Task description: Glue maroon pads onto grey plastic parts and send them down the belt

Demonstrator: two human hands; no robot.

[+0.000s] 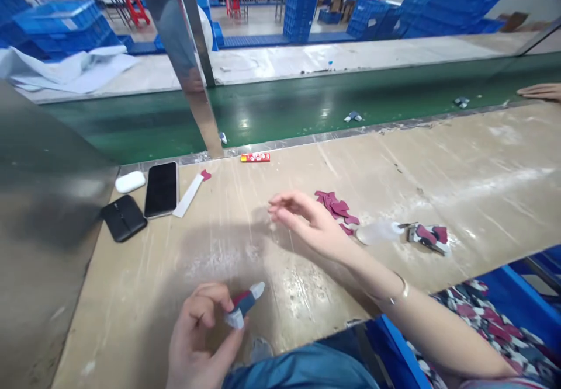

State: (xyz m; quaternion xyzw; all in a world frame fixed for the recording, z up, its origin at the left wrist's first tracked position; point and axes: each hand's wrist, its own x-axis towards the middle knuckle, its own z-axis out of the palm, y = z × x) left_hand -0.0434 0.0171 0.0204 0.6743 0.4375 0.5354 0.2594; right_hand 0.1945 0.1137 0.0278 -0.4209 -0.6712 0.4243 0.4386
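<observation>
In our left hand (199, 339) we pinch a small blue, white and red piece (245, 304) between thumb and fingers, low over the near side of the table (144, 295). Its long axis runs obliquely: one white end sits by our thumb, the other points away and to the right, roughly toward our right hand (302, 216). That hand is raised beyond the piece, its fingers loosely bent with a gap to the thumb; we see nothing in its grasp. The two hands are well apart, so the held piece lies nearer to us than the right hand and to its left.

Just right of our right hand lie the loose red scraps (335, 207), far closer to it than to our left. Past them the bottle (379, 232) lies on its side, nozzle pointing right, up against or just beside a second piece (429, 238); we cannot tell whether they touch.

Further out, at the lower right, a blue bin (517, 301) holds many pieces. To the left lie a phone (161, 189) and a white strip (189, 195). Across the table runs a green belt (280, 108), with another person's hand (541, 91) beside it at far right.
</observation>
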